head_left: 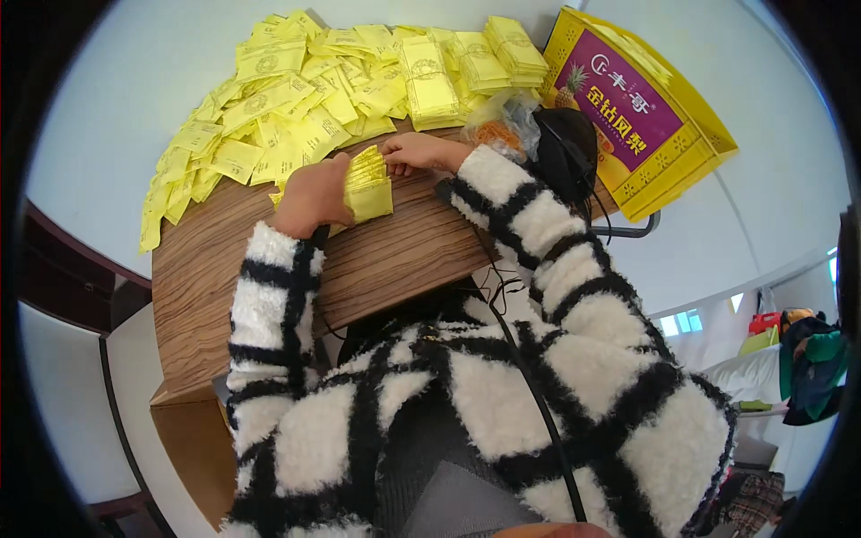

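My left hand [314,195] is closed round a stack of yellow packets [368,186], held just above the wood-grain table [404,240]. The packets stand on edge, with their upper edges fanned toward my right hand. At the right end of the stack, my right hand [420,152] has its fingers bent and pressed together. Whatever is between those fingertips, if anything, is too small to make out. Beyond both hands spreads a large heap of loose yellow packets [269,112]. Tied bundles of packets [429,82] lie at the heap's right side.
A clear plastic bag with orange rubber bands [498,134] lies right of my right hand, beside a black bag [567,148]. A yellow and purple carton [628,108] stands at the far right. One black cable [529,377] runs down across my jacket.
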